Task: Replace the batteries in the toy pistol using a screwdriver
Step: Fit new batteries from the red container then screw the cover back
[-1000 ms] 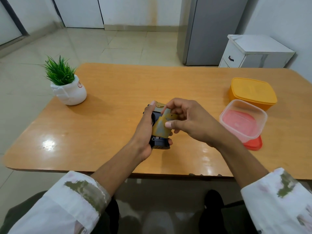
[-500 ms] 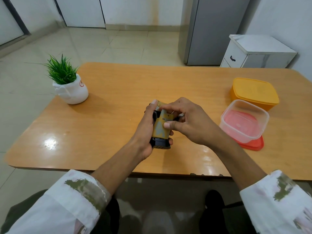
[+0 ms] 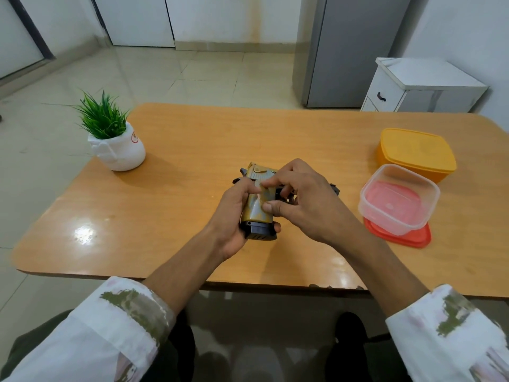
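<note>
The toy pistol point(image 3: 257, 213), tan with a black base on its grip, is held just above the middle of the wooden table point(image 3: 192, 161). My left hand point(image 3: 234, 216) grips the pistol's grip from the left, thumb on its side. My right hand point(image 3: 303, 199) comes in from the right, thumb and fingers pinching the tan side panel of the grip. The barrel end is mostly hidden behind my right hand. No screwdriver or batteries are in view.
A small green plant in a white pot point(image 3: 117, 148) stands at the table's left. On the right sit a closed yellow box point(image 3: 416, 153) and a clear tub point(image 3: 399, 199) resting on a red lid point(image 3: 399, 235). A white cabinet point(image 3: 421, 86) and a grey fridge point(image 3: 352, 51) stand beyond.
My right hand has shifted slightly over the grip, its fingers curling closer onto the tan side panel. The left hand keeps its hold on the pistol.
</note>
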